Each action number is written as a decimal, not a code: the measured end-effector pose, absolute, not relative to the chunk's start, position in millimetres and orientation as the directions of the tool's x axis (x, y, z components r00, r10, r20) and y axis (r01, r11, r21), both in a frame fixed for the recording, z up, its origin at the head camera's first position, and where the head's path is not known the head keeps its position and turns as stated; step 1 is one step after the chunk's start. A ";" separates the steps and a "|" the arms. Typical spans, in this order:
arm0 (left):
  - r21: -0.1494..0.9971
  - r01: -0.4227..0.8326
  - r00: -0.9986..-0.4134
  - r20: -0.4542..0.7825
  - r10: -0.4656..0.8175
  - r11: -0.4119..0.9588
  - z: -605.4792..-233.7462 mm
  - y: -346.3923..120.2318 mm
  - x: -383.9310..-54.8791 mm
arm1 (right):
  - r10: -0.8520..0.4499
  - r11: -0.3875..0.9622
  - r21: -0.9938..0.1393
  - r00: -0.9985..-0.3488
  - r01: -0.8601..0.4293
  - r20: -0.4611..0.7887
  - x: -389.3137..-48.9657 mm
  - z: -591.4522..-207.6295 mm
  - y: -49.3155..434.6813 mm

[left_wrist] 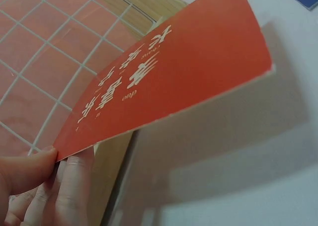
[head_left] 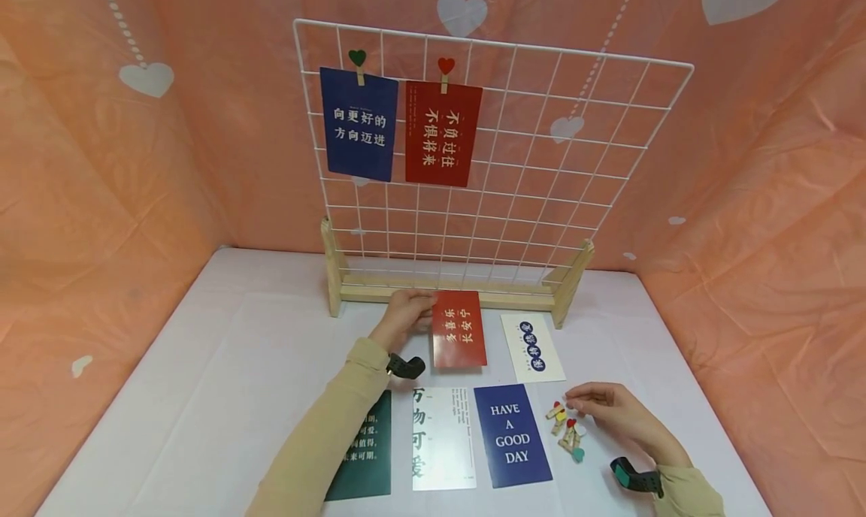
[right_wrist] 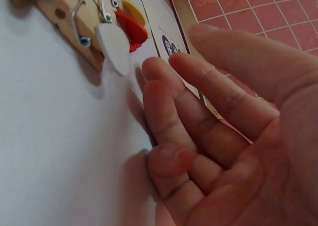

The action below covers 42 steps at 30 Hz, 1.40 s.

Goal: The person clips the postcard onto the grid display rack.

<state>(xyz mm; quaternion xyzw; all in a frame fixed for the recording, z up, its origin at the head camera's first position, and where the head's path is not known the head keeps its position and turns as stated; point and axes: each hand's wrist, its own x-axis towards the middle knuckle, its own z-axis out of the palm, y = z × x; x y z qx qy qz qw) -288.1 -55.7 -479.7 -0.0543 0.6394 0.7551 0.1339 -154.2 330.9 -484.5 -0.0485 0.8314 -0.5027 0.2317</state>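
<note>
My left hand [head_left: 408, 315] pinches a red card [head_left: 459, 333] with white Chinese lettering by its left edge. The left wrist view shows the thumb on the front face of the card [left_wrist: 169, 82] and fingers behind it, with the far end raised over a shadow on the table. My right hand [head_left: 612, 412] is beside a small pile of wooden clothespins [head_left: 567, 434] with coloured hearts. In the right wrist view its fingers [right_wrist: 164, 107] are loosely bent with nothing between them, close to a white heart [right_wrist: 113, 47] on one clothespin.
A white wire grid [head_left: 528, 149] stands in a wooden base [head_left: 446, 295]. Clothespins hold a blue card [head_left: 358, 152] and a red card [head_left: 433, 173] on it. On the table lie a cream card [head_left: 548, 352], a blue card [head_left: 512, 434], a white card [head_left: 443, 438] and a green card [head_left: 368, 476].
</note>
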 end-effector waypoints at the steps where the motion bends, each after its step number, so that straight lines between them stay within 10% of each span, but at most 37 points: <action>1: 0.952 -0.264 -0.960 -0.246 0.132 -0.152 -478.7 -56.2 -287.9 | -0.328 0.482 -0.864 -0.884 0.148 -0.334 -154.3 -484.8 331.4; 42: 0.965 -0.207 -0.977 -0.197 0.077 -0.159 -463.4 -55.5 -288.0 | -0.462 0.491 -0.870 -0.833 0.046 -0.305 -149.5 -487.4 330.3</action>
